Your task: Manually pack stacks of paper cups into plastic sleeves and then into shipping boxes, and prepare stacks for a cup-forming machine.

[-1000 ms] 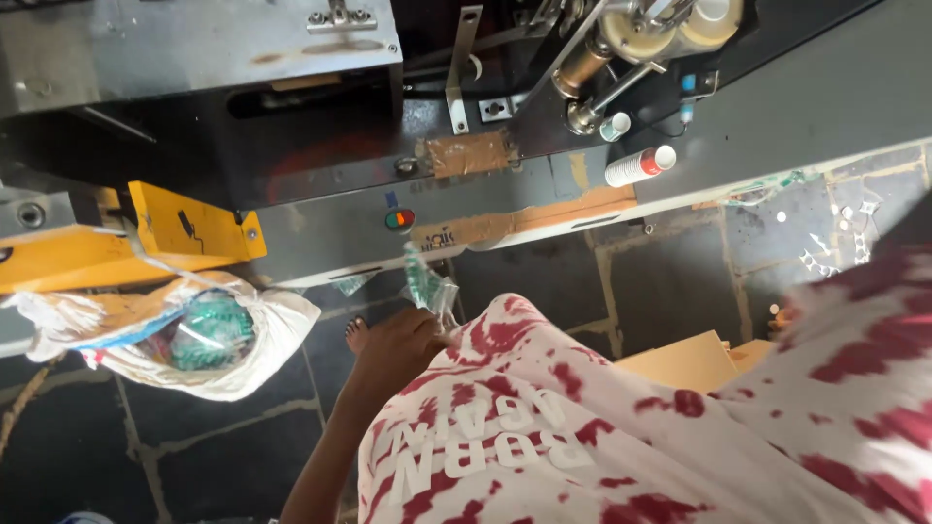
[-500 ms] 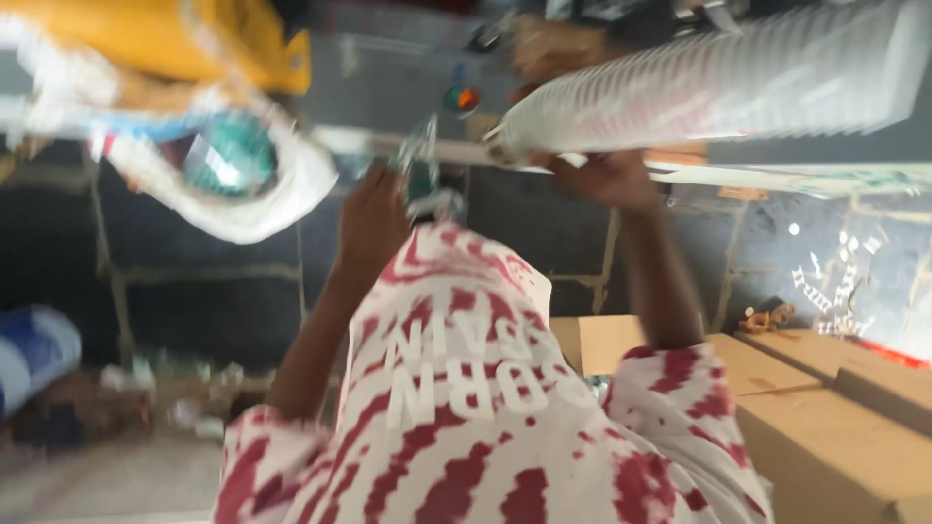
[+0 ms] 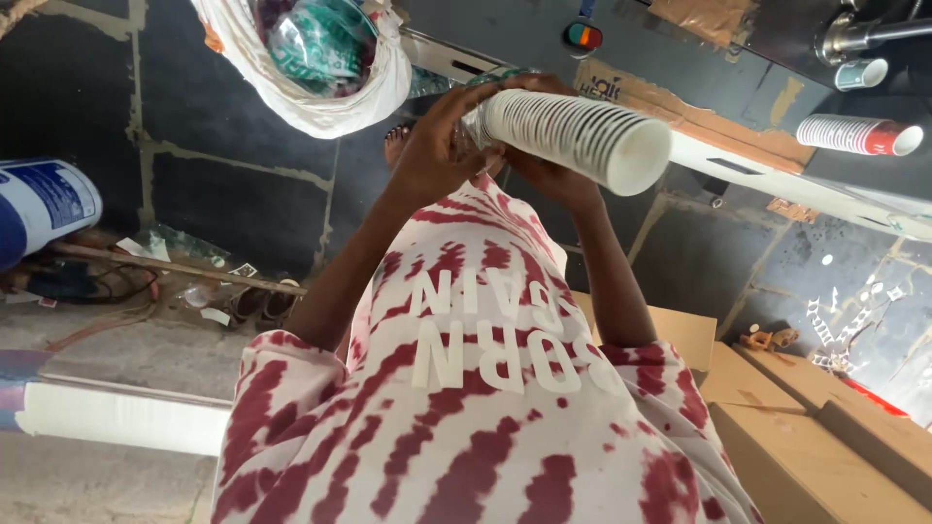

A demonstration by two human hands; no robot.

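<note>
Overhead in the head view, the largest item is the dark machine body, which spans the region beyond and to the right of the hands. A pale ledge runs along it, just past the fingertips. Cardboard boxes lie well apart from the hands, below and to their right. A white plastic sack holding green material hangs just left of the left hand. A blue-and-white drum lies far to the left of the hands, on the floor side.

Next in size is the stack of white paper cups, a nested sleeve held between both hands. Its long axis runs from the hands outward to the right and slightly downward in frame, with the open mouth of the end cup at the far right end. The near end sits inside the grip.

The left hand is wrapped around the near end of the stack, fingers curled over its top. The right hand supports the stack from beneath, closer to mid-length, its fingers closed against the cup walls. Of the two, the right hand lies nearer the free end.

A second, red-striped cup stack projects from the machine well to the right of the hands, roughly parallel to the held stack. A small coloured button sits on the machine just beyond the hands.
</note>
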